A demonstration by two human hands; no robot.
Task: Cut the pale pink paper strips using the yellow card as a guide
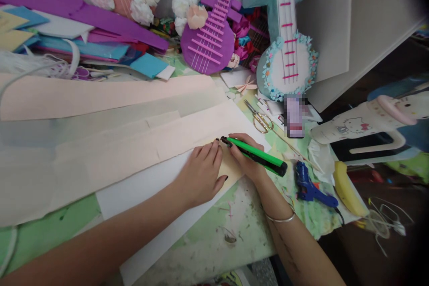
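Observation:
My right hand (pixel 250 154) is wrapped round a green utility knife (pixel 261 154), its tip pointing left at the edge of a pale pink sheet (pixel 187 134). Just left of that tip, my left hand (pixel 203 170) lies flat with its fingers stretched out, pressing on the pink sheet's near edge. Beneath both hands is a white sheet (pixel 134 196), with a strip of yellowish paper (pixel 231 167) showing between them. Whether the blade touches the paper is too small to tell.
Gold-handled scissors (pixel 263 123) lie beyond my right hand. To the right are a blue glue gun (pixel 310 187), a banana (pixel 348 190) and a white tumbler (pixel 358 120). Paper instruments, among them a purple one (pixel 209 44), line the back. Folded coloured paper (pixel 83 47) is piled at back left.

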